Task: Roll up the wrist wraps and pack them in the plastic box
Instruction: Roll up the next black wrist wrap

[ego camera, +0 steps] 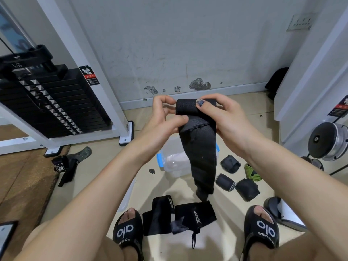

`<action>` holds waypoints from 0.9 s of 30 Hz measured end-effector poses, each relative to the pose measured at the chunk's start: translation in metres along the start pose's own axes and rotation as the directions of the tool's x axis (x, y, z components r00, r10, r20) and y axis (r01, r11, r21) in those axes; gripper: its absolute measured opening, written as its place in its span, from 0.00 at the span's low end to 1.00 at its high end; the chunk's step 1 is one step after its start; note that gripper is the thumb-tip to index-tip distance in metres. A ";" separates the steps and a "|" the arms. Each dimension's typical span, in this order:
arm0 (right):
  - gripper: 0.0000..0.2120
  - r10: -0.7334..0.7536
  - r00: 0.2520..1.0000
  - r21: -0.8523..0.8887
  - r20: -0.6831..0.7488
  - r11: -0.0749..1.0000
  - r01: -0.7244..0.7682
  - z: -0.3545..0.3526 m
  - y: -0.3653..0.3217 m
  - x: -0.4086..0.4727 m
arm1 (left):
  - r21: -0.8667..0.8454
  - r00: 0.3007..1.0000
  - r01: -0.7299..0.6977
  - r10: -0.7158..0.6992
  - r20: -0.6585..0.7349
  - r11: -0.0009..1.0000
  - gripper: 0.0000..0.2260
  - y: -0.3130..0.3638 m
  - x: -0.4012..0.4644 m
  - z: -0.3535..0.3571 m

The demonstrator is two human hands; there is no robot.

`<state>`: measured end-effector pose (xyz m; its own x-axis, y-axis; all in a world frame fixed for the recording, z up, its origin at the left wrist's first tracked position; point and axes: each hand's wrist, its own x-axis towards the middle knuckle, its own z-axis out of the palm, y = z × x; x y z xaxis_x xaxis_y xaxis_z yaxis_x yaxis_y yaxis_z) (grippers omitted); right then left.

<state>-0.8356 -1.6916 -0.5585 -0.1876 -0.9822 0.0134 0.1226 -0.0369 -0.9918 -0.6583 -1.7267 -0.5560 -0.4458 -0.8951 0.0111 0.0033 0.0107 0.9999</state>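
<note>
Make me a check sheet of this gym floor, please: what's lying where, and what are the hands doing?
Surface: tiled floor, brown mat at left.
Job's things: black wrist wrap part-rolled at its top, tail hanging; clear plastic box open on the floor behind it; three rolled wraps right of the box; two flat wraps between the feet.
Clutter: lifting strap at left; green item, unclear.
Grips: left hand and right hand both pinch the roll.
Cables: nothing seen.
Surroundings: weight stack, scuffed wall, dumbbell.

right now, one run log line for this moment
step: rolling | wrist wrap: top rolled, tail hanging | left hand, right hand: both gripping | plastic box: open on floor
</note>
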 end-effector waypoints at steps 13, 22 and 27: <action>0.02 -0.014 1.000 0.013 0.019 1.000 0.014 0.007 0.000 -0.005 | 0.367 0.964 -0.175 0.234 -0.125 0.914 0.23 -0.001 -0.007 0.010; 0.07 0.031 0.999 0.062 0.020 0.998 -0.032 0.008 -0.002 -0.006 | 0.260 0.988 -0.118 0.140 -0.066 0.958 0.20 -0.001 -0.003 0.006; 0.09 0.054 0.998 0.127 -0.041 0.991 -0.048 0.002 -0.009 -0.002 | -0.104 0.998 -0.017 0.011 -0.062 0.994 0.15 0.003 0.001 0.004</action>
<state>-0.8342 -1.6892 -0.5489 -0.2209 -0.9743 -0.0451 0.2539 -0.0128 -0.9672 -0.6618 -1.7256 -0.5531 -0.3895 -0.9208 0.0218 0.1040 -0.0205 0.9944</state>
